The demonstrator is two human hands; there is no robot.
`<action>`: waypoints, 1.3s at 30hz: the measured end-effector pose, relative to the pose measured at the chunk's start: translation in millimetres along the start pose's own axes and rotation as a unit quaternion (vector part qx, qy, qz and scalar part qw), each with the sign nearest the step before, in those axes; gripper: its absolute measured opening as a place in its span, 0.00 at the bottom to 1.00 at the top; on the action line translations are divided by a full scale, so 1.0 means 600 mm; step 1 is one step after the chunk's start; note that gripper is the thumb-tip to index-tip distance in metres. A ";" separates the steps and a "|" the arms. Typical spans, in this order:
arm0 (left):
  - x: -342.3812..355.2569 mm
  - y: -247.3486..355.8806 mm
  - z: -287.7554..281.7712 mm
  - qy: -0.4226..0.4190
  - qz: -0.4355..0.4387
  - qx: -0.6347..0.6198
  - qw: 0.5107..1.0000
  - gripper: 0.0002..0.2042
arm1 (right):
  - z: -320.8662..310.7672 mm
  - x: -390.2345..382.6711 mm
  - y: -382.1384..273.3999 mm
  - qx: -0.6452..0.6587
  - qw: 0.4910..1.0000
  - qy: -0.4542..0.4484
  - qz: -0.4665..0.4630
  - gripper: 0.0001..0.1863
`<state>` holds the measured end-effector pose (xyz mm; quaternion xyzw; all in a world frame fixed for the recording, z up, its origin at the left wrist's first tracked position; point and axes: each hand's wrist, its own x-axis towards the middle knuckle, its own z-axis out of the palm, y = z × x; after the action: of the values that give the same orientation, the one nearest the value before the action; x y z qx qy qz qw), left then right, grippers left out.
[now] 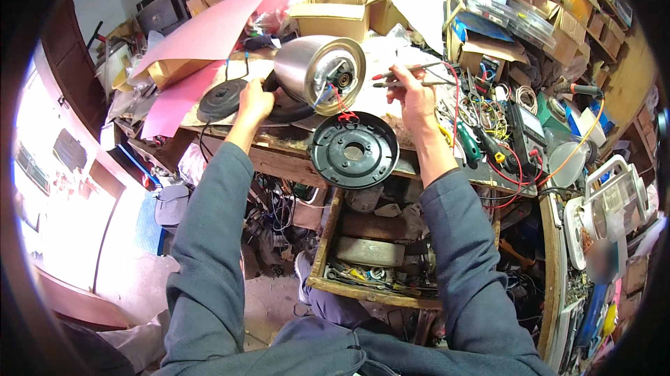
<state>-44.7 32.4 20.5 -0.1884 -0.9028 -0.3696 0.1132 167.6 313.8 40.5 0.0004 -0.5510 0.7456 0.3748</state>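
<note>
A stainless steel electric kettle (296,67) lies on its side on the workbench, its open underside facing me with inner parts showing. My left hand (256,102) is closed at the kettle's black handle (287,106), its fingertips partly hidden. From the underside, red and blue wires run to a round black plastic bottom cover (335,156), tilted at the bench's front edge. My right hand (412,97) holds two multimeter probes (391,84) like chopsticks, tips pointing left toward the kettle, apart from it. A round black power base (222,101) lies left of my left hand.
To the right are a multimeter (525,124), tangled leads, green-handled pliers (469,142) and a soldering iron (585,90). Behind the kettle stand cardboard boxes (331,16) and pink sheets (209,30). An open wooden drawer (373,298) full of parts juts out below the bench.
</note>
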 end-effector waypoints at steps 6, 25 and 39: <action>0.008 -0.016 0.014 0.051 -0.017 -0.092 0.994 0.26 | 0.013 -0.011 -0.012 0.007 1.000 -0.022 0.009 0.12; 0.012 -0.022 0.022 0.040 0.023 -0.161 0.986 0.31 | 0.026 -0.015 -0.004 -0.041 0.992 -0.109 0.048 0.16; 0.025 -0.026 0.027 0.029 0.124 -0.014 0.992 0.26 | 0.030 -0.019 0.009 0.063 0.993 -0.050 0.089 0.14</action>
<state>-66.1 37.5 4.3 -0.2897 -0.8635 -0.3710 0.1812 165.2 292.1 38.7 0.0126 -0.5189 0.8084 0.2777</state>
